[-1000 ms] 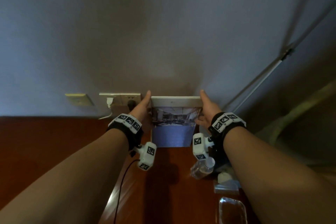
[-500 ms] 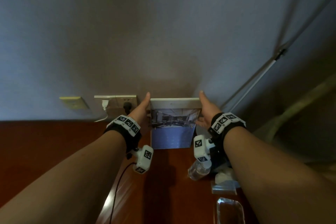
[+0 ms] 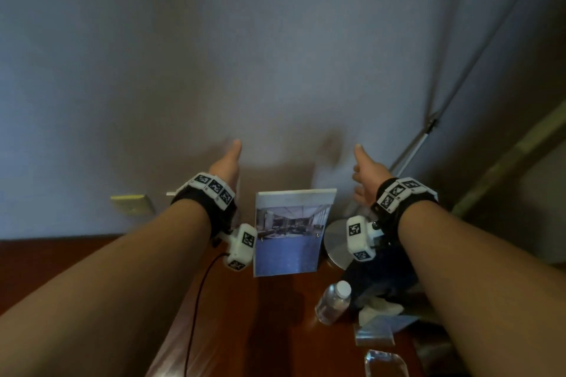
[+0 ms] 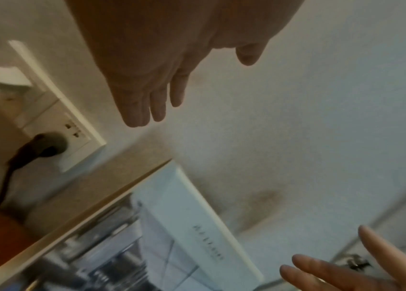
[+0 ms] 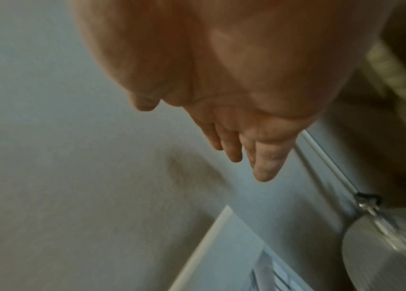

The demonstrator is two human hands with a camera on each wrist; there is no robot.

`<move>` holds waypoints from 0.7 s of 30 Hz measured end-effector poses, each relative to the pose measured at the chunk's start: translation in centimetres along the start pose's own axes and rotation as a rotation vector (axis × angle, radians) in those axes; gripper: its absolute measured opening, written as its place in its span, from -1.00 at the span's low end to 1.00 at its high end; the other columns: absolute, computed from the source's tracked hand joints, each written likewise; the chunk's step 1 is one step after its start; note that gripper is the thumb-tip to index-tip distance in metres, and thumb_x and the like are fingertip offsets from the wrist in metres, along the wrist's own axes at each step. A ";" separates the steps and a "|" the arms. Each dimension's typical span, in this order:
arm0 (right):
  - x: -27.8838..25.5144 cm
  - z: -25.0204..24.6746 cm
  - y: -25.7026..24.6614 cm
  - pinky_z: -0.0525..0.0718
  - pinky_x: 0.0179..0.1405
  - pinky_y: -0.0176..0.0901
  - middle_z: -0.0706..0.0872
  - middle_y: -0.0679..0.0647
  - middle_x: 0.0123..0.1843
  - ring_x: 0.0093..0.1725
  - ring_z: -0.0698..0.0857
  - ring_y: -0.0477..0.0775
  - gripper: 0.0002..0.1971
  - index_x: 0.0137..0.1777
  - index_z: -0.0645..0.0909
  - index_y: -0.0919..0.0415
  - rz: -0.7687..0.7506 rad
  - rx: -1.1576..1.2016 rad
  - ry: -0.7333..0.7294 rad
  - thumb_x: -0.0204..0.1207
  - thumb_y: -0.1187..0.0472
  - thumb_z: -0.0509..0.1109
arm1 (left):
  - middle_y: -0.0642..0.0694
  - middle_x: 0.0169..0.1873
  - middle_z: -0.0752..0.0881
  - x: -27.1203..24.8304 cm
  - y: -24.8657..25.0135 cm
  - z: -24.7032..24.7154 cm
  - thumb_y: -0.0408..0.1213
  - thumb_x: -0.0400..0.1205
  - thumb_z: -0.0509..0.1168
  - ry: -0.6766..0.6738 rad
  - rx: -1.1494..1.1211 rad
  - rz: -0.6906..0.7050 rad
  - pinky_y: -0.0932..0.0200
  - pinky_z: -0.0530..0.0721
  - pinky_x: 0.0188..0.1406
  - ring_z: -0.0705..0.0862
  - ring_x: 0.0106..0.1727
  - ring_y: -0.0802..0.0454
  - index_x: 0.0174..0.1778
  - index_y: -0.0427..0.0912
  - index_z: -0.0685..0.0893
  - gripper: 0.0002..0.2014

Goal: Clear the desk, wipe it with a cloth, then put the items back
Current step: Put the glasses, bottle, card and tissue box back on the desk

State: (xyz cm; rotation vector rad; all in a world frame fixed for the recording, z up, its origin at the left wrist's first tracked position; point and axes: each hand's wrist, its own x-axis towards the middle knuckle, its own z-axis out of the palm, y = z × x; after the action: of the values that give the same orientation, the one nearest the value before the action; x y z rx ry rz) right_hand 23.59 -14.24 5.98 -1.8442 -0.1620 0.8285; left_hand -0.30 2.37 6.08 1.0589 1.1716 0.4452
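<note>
- Head view: left hand [image 3: 225, 166] and right hand [image 3: 366, 173] both raised in front of the pale matte wall [image 3: 245, 55], fingers straight, holding nothing.
- Rectangular white-bordered photo board [image 3: 291, 231] with a glossy interior print stands upright on the dark red-brown polished wooden desk [image 3: 275, 330], back against the wall, between the two wrists and clear of both hands.
- Left wrist view: left-hand fingers [image 4: 144, 110] extended and close together, thumb apart, well above the board's top edge [image 4: 196, 212]; no contact.
- Same view: white rectangular plastic wall socket [image 4: 72, 133] with a black plug [image 4: 40, 147] in it, just left of the board.
- Right wrist view: right-hand fingers [image 5: 261, 161] straight, pointing down along the wall, above the board's corner [image 5: 226, 236]; no contact.
- Round ribbed silver metal disc base [image 3: 337, 242] sits just right of the board, thin metal rod [image 3: 428, 125] rising from it.
- Clear plastic water bottle with white cap [image 3: 333, 301] lies tilted on the desk near the right forearm.
- Thin black cable [image 3: 196, 309] runs across the desk under the left arm.
</note>
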 end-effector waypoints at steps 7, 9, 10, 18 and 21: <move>-6.1 -5.0 -3.9 0.42 0.57 0.28 0.29 0.16 0.77 0.70 0.33 0.35 0.22 0.78 0.22 0.11 -0.082 0.081 0.084 0.24 -0.66 0.28 | -0.29 0.45 0.64 -0.6 4.6 3.0 0.47 0.07 0.36 -0.066 0.137 0.248 -0.24 0.50 0.56 0.61 0.46 -0.30 0.44 -0.16 0.65 0.08; -7.4 -7.0 -4.4 0.42 0.56 0.26 0.28 0.15 0.78 0.71 0.31 0.34 0.07 0.78 0.22 0.10 -0.108 0.098 0.115 0.42 -0.59 0.27 | -0.27 0.36 0.70 -0.8 5.1 4.7 0.47 0.07 0.34 -0.082 0.155 0.277 -0.25 0.59 0.50 0.67 0.39 -0.27 0.38 -0.19 0.68 0.05; -8.1 -8.1 -4.4 0.45 0.52 0.25 0.29 0.14 0.77 0.70 0.32 0.33 0.04 0.77 0.24 0.08 -0.118 0.096 0.125 0.44 -0.58 0.26 | -0.25 0.26 0.72 -2.1 5.3 5.5 0.47 0.07 0.33 -0.092 0.165 0.284 -0.24 0.62 0.47 0.71 0.30 -0.23 0.34 -0.20 0.69 0.03; -13.3 -15.6 -2.9 0.62 0.16 0.15 0.40 0.19 0.70 0.55 0.50 0.35 0.32 0.76 0.26 0.08 -0.160 0.067 0.135 0.04 -0.69 0.29 | -0.18 0.00 0.66 -11.2 3.8 11.0 0.10 0.59 0.46 -0.254 0.273 0.293 -0.02 0.67 0.05 0.67 -0.05 -0.13 0.14 -0.15 0.63 -0.59; -14.9 -18.8 -2.1 0.60 0.26 0.20 0.42 0.18 0.69 0.56 0.49 0.37 0.21 0.77 0.24 0.06 -0.164 0.063 0.109 0.21 -0.67 0.26 | -0.21 0.19 0.70 -14.1 2.9 13.2 0.15 0.51 0.52 -0.262 0.307 0.319 -0.11 0.73 0.28 0.73 0.13 -0.14 0.39 -0.18 0.61 -0.36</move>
State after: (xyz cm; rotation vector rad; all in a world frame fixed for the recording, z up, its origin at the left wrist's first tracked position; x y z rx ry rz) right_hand 24.41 -34.82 18.43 -1.7859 -0.2121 0.6115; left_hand 6.95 -12.76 16.05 1.5332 0.8550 0.3652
